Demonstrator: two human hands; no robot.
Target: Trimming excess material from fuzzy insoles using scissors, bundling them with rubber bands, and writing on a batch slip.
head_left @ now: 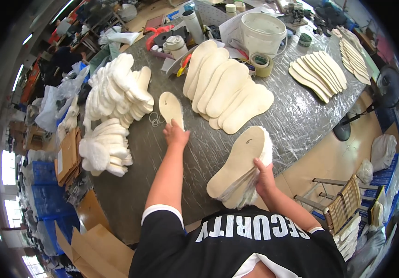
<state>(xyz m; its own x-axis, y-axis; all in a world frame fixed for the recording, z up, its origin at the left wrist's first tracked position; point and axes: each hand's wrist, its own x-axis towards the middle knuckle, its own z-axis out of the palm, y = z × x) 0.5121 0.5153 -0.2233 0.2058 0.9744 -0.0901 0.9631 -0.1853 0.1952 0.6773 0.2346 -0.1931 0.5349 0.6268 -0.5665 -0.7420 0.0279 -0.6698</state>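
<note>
Your left hand [175,134] is stretched out over the grey worktop [301,116], fingers spread flat and pressing on the near end of a single beige insole [170,107] that lies by itself, its toe pointing away from you. Just to the left of that insole a few small rubber bands [155,119] lie on the worktop. Your right hand [264,176] is closed on a stack of insoles [240,167] that leans tilted against your body at the near edge of the worktop; the fingers curl over the stack's right side, the top piece shows its smooth beige face, and white fleece shows along the stack's edge. Beyond the single insole, a fanned row of large beige insoles [227,88] lies overlapping near the middle of the worktop. To your left, two heaps of white fleecy insoles [113,92] are piled up, one farther off and one nearer the worktop's left edge. Farther right, a smaller fan of thin tan insoles [320,69] is spread out, well apart from both hands. Behind the big row stand a white bucket [262,28] and a roll of tape [262,64], touching or almost touching each other.
</note>
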